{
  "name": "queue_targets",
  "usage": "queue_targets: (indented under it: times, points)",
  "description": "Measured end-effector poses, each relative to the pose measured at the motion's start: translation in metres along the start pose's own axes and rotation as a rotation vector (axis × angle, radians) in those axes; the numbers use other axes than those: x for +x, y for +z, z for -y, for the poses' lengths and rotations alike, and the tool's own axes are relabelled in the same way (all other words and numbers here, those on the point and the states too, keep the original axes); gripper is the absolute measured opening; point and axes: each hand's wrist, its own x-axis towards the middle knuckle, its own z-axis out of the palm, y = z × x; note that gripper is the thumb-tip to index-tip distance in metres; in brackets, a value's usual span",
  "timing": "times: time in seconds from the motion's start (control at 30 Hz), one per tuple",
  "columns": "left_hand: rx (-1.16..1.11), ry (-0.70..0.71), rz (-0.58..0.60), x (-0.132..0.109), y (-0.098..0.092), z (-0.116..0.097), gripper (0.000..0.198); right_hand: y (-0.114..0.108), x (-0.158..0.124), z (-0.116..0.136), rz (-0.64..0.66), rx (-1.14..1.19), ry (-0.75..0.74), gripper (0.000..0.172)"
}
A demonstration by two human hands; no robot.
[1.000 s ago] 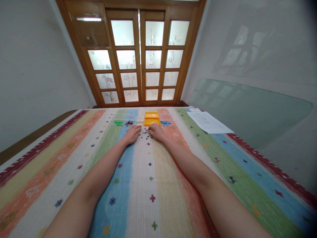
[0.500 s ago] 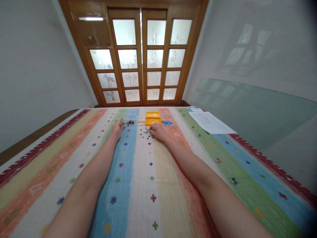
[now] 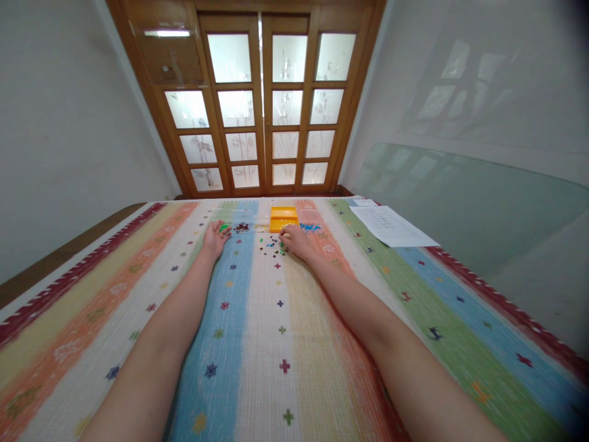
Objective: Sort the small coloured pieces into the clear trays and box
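A table (image 3: 322,344) draped in a striped, multicoloured cloth stands before wooden glazed doors (image 3: 262,98). The left hand (image 3: 215,236) rests at the green pieces (image 3: 224,228), its grip impossible to tell. The right hand (image 3: 294,239) lies curled beside scattered small pieces (image 3: 270,244), just before the yellow tray (image 3: 283,218). A paper sheet (image 3: 386,226) lies well apart.

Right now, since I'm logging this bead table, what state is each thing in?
left hand: flat on the cloth, fingertips at the green beads.
right hand: knuckles up at the loose beads; grip unclear.
yellow tray: open, upright.
blue beads: lying beside the yellow tray.
paper sheet: lying flat.
doors: shut.
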Motion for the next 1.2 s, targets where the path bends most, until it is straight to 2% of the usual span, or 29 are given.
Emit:
queue_targets:
  times: [0.13, 0.3, 0.4, 0.47, 0.6, 0.73, 0.83, 1.07, 1.2]
  points:
    - [0.1, 0.032, 0.034, 0.001, 0.006, 0.007, 0.027, -0.01, 0.006, -0.017, -0.186, 0.014, 0.138, 0.013]
    - [0.295, 0.134, 0.078, 0.001, 0.011, 0.023, 0.028, -0.033, 0.005, -0.049, -0.384, -0.027, 0.293, 0.019]
    - [0.481, 0.229, 0.135, -0.003, 0.015, 0.03, 0.027, -0.042, 0.001, -0.065, -0.386, -0.051, 0.419, 0.022]
    - [0.621, 0.345, 0.184, -0.008, 0.019, 0.032, 0.025, -0.045, -0.001, -0.074, -0.366, -0.045, 0.479, 0.025]
    - [0.867, 0.568, 0.301, -0.019, 0.03, 0.033, 0.023, -0.045, -0.001, -0.086, -0.387, -0.025, 0.532, 0.03]
    - [1.041, 0.667, 0.417, -0.03, 0.039, 0.034, 0.025, -0.041, -0.001, -0.083, -0.4, -0.007, 0.519, 0.031]
    - [1.125, 0.725, 0.477, -0.035, 0.043, 0.034, 0.027, -0.035, -0.003, -0.072, -0.374, -0.024, 0.443, 0.029]
    - [1.225, 0.841, 0.616, -0.048, 0.054, 0.036, 0.032, -0.015, 0.003, -0.041, -0.208, -0.114, 0.228, 0.024]
    - [1.247, 0.865, 0.688, -0.059, 0.062, 0.034, 0.033, -0.013, 0.002, -0.029, -0.126, -0.121, 0.139, 0.023]
